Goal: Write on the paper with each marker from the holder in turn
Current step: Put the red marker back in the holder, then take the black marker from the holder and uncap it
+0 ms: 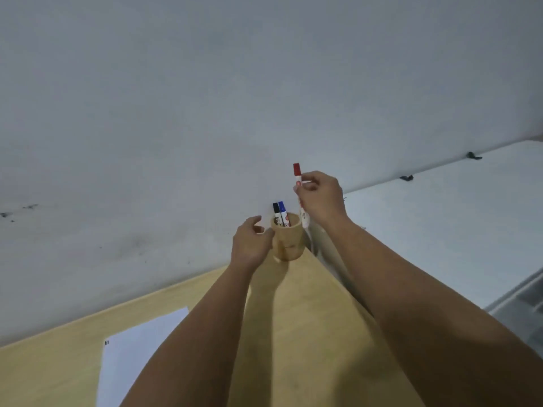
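Note:
A round wooden holder (289,243) stands at the far corner of the wooden table (308,318), against the wall. A black-capped marker (276,212) and a blue-capped marker (283,212) stand upright in it. My right hand (321,198) holds a red-capped marker (298,179) upright, above and just right of the holder, its lower end level with the holder's rim. My left hand (251,243) rests against the holder's left side with the fingers curled around it. A white sheet of paper (138,356) lies at the near left, partly hidden by my left forearm.
A grey-white wall (205,98) rises directly behind the table. To the right stands a white surface (455,224) with two small dark clips along its far edge. A narrow gap separates it from the table.

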Demonstrator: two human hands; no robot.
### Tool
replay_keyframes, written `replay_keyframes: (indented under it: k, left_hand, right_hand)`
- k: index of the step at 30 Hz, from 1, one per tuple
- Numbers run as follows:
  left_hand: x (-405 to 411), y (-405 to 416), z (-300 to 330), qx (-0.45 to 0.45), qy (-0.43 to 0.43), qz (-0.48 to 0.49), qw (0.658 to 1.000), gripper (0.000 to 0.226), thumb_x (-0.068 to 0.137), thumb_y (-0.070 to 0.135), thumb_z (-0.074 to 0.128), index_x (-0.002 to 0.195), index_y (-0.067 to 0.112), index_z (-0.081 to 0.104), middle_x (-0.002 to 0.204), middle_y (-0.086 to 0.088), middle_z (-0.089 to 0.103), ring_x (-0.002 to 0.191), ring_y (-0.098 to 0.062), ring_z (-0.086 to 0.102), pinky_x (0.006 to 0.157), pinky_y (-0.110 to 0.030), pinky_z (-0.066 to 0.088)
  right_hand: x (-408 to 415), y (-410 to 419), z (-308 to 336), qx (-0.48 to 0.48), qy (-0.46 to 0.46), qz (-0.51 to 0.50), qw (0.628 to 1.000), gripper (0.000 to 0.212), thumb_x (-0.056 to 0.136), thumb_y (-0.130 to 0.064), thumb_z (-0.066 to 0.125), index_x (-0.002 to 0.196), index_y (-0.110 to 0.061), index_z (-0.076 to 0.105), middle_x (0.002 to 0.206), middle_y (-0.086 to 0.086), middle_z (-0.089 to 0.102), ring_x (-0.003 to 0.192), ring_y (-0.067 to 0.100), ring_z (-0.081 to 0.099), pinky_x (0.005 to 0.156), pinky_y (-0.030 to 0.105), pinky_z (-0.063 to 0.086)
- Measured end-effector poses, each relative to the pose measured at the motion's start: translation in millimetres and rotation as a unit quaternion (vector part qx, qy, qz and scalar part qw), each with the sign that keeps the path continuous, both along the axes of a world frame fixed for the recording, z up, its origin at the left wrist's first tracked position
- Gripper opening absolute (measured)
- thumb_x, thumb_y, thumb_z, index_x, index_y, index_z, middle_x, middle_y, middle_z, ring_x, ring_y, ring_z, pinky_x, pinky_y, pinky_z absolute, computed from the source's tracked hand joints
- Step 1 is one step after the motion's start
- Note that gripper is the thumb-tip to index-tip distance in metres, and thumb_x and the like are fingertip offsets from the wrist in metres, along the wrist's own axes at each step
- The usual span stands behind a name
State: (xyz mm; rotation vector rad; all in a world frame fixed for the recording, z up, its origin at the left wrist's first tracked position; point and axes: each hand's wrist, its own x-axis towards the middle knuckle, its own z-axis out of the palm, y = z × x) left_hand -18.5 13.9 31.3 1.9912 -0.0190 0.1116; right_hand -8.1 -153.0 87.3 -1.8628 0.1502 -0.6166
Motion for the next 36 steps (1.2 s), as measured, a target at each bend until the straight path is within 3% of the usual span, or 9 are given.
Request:
replay_keyframes:
  k: [4, 11, 15, 18, 21, 25, 28, 31, 36]
  left_hand:
    - [15.7, -21.9, -34.8, 0.038, -0.041, -0.02, 0.998, 0.08, 0.083, 0.04, 0.081, 0.152, 0.018, 0.046, 0.14, -0.001, 0.057, 0.122, -0.019, 0.059, 0.098, -0.034, 0.049]
    - [29.6, -43.8, -62.1, 0.003, -0.074, -0.008, 0.997, 0.075, 0.071, 0.045, 0.083, 0.138, 0.038, 0.05, 0.131, 0.012, 0.063, 0.114, -0.011, 0.065, 0.096, -0.039, 0.059]
    - [32.4, -43.5, -67.4, 0.008, -0.082, 0.003, 0.997, 0.075, 0.074, 0.046, 0.08, 0.141, 0.04, 0.046, 0.131, 0.015, 0.061, 0.112, -0.008, 0.062, 0.091, -0.038, 0.058]
    - [32.9, -43.9, -65.6, 0.025, -0.086, 0.005, 0.996, 0.077, 0.074, 0.043, 0.082, 0.142, 0.035, 0.045, 0.132, 0.008, 0.062, 0.112, -0.015, 0.063, 0.088, -0.039, 0.058]
    - [33.2, -43.6, -64.5, 0.03, -0.079, 0.0, 0.996, 0.08, 0.078, 0.041, 0.081, 0.147, 0.03, 0.042, 0.135, 0.007, 0.061, 0.115, -0.016, 0.063, 0.088, -0.035, 0.055]
    - [32.7, -43.2, -64.6, 0.045, -0.077, -0.001, 0.996, 0.078, 0.08, 0.046, 0.077, 0.147, 0.028, 0.042, 0.137, 0.005, 0.061, 0.119, -0.02, 0.063, 0.085, -0.031, 0.049]
    - [32.0, -42.7, -60.9, 0.033, -0.07, -0.01, 0.997, 0.078, 0.076, 0.05, 0.074, 0.145, 0.026, 0.045, 0.134, 0.005, 0.062, 0.117, -0.019, 0.062, 0.083, -0.029, 0.045]
    - [31.0, -37.8, -54.4, 0.031, -0.067, -0.019, 0.997, 0.074, 0.083, 0.04, 0.08, 0.146, 0.023, 0.045, 0.136, 0.004, 0.061, 0.124, -0.023, 0.061, 0.088, -0.03, 0.046]
    - [14.4, -16.1, -32.0, 0.058, -0.072, -0.016, 0.996, 0.099, 0.079, 0.049, 0.084, 0.16, 0.028, 0.031, 0.156, -0.001, 0.05, 0.137, -0.023, 0.053, 0.107, -0.042, 0.051]
  right_hand:
    - [36.2, -2.2, -9.3, 0.001, -0.006, -0.008, 1.0, 0.019, 0.099, -0.017, 0.076, 0.117, -0.015, 0.072, 0.108, 0.007, 0.083, 0.089, 0.021, 0.078, 0.081, 0.029, 0.061]
    - [55.5, 13.5, -57.4, -0.079, 0.053, -0.017, 0.995, 0.015, 0.092, -0.034, 0.073, 0.102, -0.036, 0.063, 0.094, -0.014, 0.078, 0.092, 0.014, 0.076, 0.096, 0.047, 0.06]
    - [52.2, 24.8, -57.3, -0.145, 0.039, -0.017, 0.989, 0.042, 0.087, -0.023, 0.068, 0.123, -0.037, 0.052, 0.116, -0.01, 0.073, 0.107, 0.02, 0.071, 0.101, 0.049, 0.054]
    - [54.1, 32.2, -48.1, -0.248, 0.03, -0.027, 0.968, 0.033, 0.092, -0.028, 0.067, 0.124, -0.03, 0.06, 0.124, -0.002, 0.066, 0.115, 0.026, 0.064, 0.099, 0.047, 0.047]
    - [56.9, 38.1, -38.8, -0.364, 0.095, -0.036, 0.926, 0.031, 0.096, -0.046, 0.066, 0.117, -0.024, 0.071, 0.126, 0.006, 0.06, 0.12, 0.03, 0.057, 0.1, 0.049, 0.043]
    - [60.0, 41.4, -34.3, -0.407, 0.124, -0.055, 0.903, 0.026, 0.099, -0.038, 0.069, 0.12, -0.024, 0.073, 0.127, 0.007, 0.057, 0.121, 0.03, 0.054, 0.1, 0.048, 0.043]
    - [58.9, 41.3, -33.6, -0.383, 0.122, -0.046, 0.915, 0.018, 0.098, -0.032, 0.072, 0.115, -0.028, 0.076, 0.126, 0.005, 0.057, 0.121, 0.029, 0.053, 0.098, 0.046, 0.041]
    - [54.2, 39.0, -28.5, -0.27, 0.121, -0.038, 0.954, 0.01, 0.091, -0.025, 0.075, 0.094, -0.035, 0.075, 0.118, -0.003, 0.065, 0.119, 0.025, 0.057, 0.089, 0.042, 0.039]
    - [36.8, 30.0, 8.3, -0.079, 0.089, -0.012, 0.993, 0.02, 0.085, -0.02, 0.083, 0.076, -0.032, 0.069, 0.09, -0.017, 0.074, 0.102, 0.018, 0.073, 0.103, 0.052, 0.053]
